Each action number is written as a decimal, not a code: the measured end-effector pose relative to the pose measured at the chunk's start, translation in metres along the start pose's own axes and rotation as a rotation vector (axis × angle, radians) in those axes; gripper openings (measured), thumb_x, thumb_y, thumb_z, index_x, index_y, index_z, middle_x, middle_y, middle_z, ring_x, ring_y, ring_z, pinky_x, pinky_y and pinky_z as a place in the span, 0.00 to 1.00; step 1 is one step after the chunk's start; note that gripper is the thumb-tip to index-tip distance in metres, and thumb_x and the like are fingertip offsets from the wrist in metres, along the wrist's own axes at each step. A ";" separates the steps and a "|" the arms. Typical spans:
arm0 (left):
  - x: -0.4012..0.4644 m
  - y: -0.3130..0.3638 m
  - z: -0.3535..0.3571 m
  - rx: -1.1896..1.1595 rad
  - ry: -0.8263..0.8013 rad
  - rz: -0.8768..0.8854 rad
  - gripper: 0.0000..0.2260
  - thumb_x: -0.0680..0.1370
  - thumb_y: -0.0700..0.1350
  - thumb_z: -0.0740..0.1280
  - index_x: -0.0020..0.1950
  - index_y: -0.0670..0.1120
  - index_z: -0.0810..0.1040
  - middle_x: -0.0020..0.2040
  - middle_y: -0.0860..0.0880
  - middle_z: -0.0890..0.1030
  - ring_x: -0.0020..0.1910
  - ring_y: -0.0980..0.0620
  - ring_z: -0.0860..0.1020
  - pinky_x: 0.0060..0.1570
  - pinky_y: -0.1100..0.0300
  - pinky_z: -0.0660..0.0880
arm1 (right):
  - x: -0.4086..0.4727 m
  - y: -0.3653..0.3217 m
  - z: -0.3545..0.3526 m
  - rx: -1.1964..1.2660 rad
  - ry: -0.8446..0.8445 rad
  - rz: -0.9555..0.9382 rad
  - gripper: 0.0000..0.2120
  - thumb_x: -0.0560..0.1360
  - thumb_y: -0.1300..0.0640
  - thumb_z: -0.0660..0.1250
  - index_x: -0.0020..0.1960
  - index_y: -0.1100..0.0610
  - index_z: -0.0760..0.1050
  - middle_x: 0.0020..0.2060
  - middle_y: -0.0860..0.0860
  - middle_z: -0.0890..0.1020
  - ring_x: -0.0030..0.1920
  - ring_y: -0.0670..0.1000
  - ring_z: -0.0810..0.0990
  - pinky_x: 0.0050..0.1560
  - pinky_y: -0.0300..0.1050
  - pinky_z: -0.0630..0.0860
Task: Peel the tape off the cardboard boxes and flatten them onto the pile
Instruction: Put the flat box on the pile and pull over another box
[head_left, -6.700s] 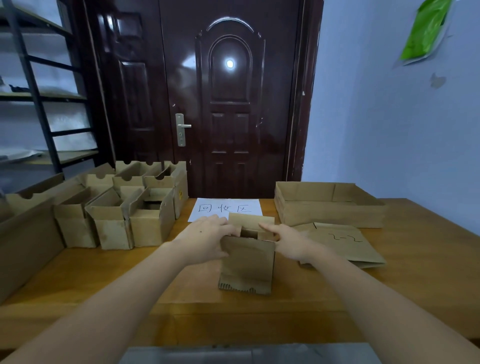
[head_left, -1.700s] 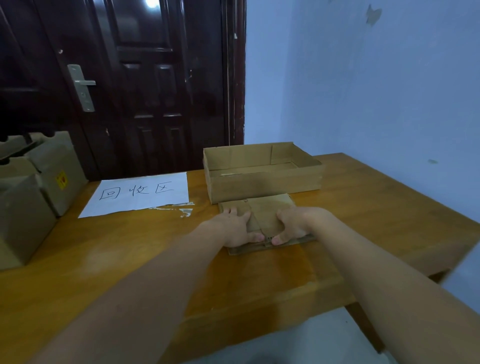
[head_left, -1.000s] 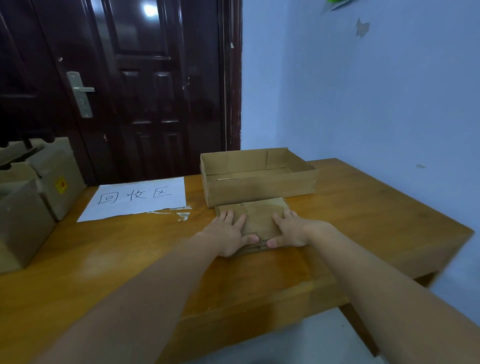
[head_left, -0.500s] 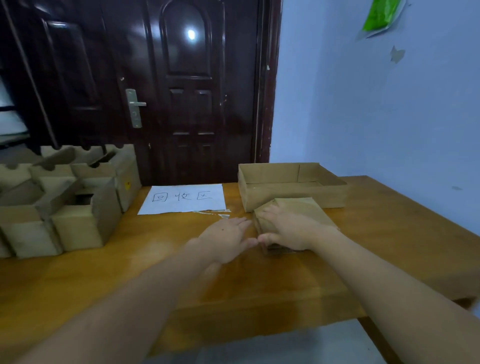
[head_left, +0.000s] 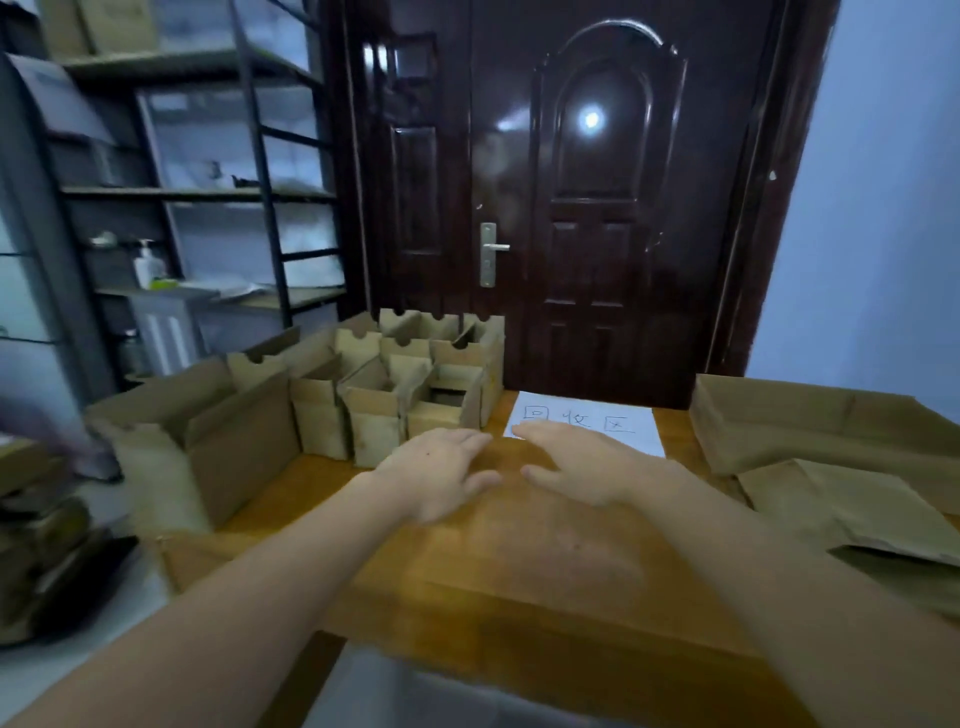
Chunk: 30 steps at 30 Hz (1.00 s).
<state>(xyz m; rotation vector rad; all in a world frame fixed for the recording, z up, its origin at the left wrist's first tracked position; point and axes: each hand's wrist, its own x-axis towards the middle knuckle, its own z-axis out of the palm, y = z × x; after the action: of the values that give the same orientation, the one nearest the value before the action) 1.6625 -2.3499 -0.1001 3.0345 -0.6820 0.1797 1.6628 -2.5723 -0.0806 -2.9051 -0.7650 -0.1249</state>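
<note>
Several small open cardboard boxes (head_left: 395, 384) stand in a cluster at the back left of the wooden table (head_left: 519, 561). A pile of flattened cardboard (head_left: 831, 504) lies at the right, in front of a shallow open cardboard tray (head_left: 810, 426). My left hand (head_left: 441, 473) hovers palm down with straight fingers just in front of the nearest small box (head_left: 441, 410), holding nothing. My right hand (head_left: 576, 462) is spread flat beside it, over the table near the white paper sign (head_left: 587, 421), also holding nothing.
A large open cardboard box (head_left: 208, 441) stands at the table's left end. Behind the table is a dark wooden door (head_left: 571, 208). Metal shelving (head_left: 208, 192) fills the left wall. Dark blurred items (head_left: 36, 525) sit low at the far left.
Both hands have left the flattened cardboard pile and moved left toward the cluster of small boxes. The view has swung left, so the pile now lies at the right edge.
</note>
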 end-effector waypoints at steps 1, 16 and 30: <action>-0.010 -0.013 -0.004 0.004 0.014 -0.026 0.30 0.84 0.64 0.53 0.83 0.52 0.57 0.81 0.50 0.62 0.79 0.48 0.61 0.78 0.49 0.61 | 0.011 -0.013 0.000 0.005 0.004 -0.027 0.29 0.83 0.43 0.60 0.81 0.48 0.58 0.80 0.46 0.63 0.78 0.48 0.61 0.76 0.46 0.60; -0.099 -0.150 -0.054 0.236 0.142 -0.357 0.30 0.83 0.67 0.49 0.80 0.52 0.65 0.83 0.47 0.59 0.81 0.46 0.56 0.80 0.48 0.53 | 0.120 -0.146 0.007 0.029 -0.033 -0.259 0.33 0.82 0.36 0.57 0.82 0.49 0.57 0.80 0.48 0.61 0.78 0.51 0.62 0.75 0.51 0.63; -0.119 -0.194 -0.060 0.223 0.020 -0.663 0.19 0.85 0.51 0.55 0.71 0.47 0.75 0.63 0.44 0.77 0.62 0.42 0.74 0.62 0.47 0.73 | 0.160 -0.215 0.015 0.074 -0.066 -0.357 0.34 0.82 0.39 0.60 0.82 0.48 0.54 0.80 0.50 0.61 0.78 0.54 0.64 0.75 0.54 0.66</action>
<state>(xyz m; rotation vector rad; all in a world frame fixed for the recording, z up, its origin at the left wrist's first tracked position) 1.6321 -2.1208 -0.0545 3.2537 0.3859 0.2753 1.6954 -2.3074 -0.0539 -2.6860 -1.2643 -0.0349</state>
